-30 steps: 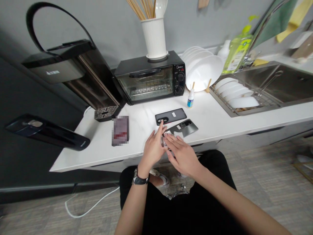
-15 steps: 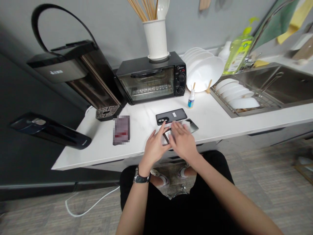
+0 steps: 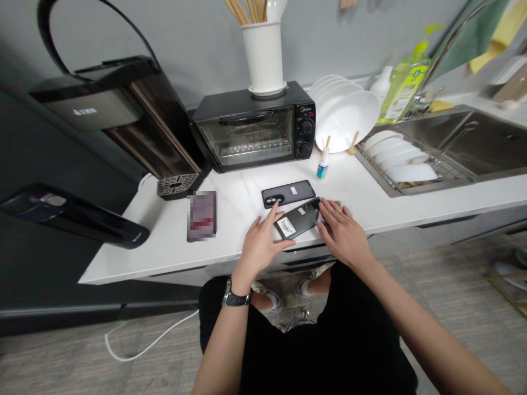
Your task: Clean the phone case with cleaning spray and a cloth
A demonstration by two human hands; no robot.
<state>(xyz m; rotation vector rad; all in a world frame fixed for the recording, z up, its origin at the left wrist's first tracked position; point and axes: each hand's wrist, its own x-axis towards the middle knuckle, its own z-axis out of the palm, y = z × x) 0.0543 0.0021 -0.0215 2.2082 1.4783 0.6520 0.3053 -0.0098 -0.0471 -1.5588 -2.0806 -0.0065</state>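
Observation:
A dark phone (image 3: 303, 219) with a white barcode label lies tilted on the counter near its front edge. My left hand (image 3: 260, 244) grips its left end, thumb along the lower edge and index finger at the upper edge. Over the phone's right end lies my right hand (image 3: 343, 233), fingers pressed together; a small pale thing shows at its fingertips, mostly hidden and too unclear to name. Just behind the phone is a black phone case (image 3: 288, 194) with camera cutouts. A small white and blue spray bottle (image 3: 323, 165) stands behind them, to the right.
A black toaster oven (image 3: 253, 131) stands at the back, with a white utensil holder (image 3: 263, 57) on top. On the left are a tall dark appliance (image 3: 144, 120), a black cylindrical device (image 3: 74, 214) and a blurred-out item (image 3: 202, 216). Plates (image 3: 348, 118) and a sink (image 3: 494, 137) are at right.
My right hand has slid right along the phone, uncovering its middle and upper right part. My left hand keeps its hold. The view has shifted slightly.

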